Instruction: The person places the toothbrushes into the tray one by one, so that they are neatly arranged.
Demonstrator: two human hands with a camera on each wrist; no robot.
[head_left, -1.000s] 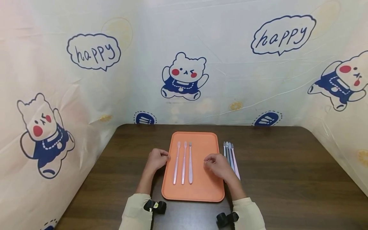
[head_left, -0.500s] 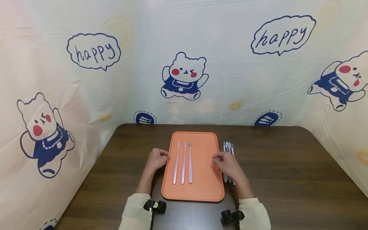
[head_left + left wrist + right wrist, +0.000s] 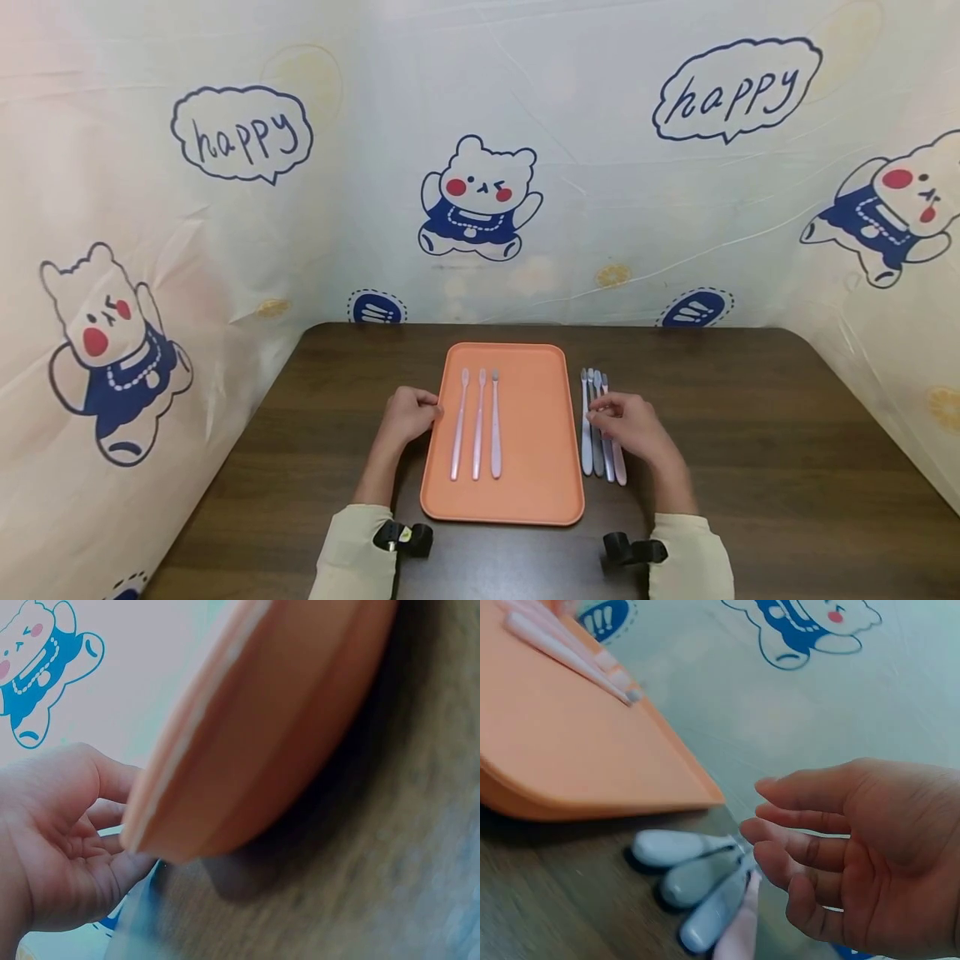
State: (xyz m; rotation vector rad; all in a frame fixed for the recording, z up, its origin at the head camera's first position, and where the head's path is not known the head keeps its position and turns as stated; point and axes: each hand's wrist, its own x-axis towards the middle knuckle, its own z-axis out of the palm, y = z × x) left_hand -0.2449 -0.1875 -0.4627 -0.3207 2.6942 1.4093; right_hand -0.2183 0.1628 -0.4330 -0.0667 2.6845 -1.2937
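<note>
My left hand holds the left rim of an orange tray, fingers curled at the edge; the left wrist view shows fingertips against the tray's rim. On the tray lie three pinkish toothbrushes side by side, lengthwise. Just right of the tray, several toothbrushes in pale, grey, blue and pink lie close together on the table. My right hand is over their middle, fingers loosely bent with nothing between them. From the right wrist, the brush handles fan out beside my fingers.
The dark wooden table extends to both sides of the tray. A pale printed curtain with bears stands behind it and at the sides. Each sleeve carries a black wrist camera.
My right hand has moved right, from above the tray to over the toothbrushes beside it. The left hand, the tray and the three brushes on it have stayed put.
</note>
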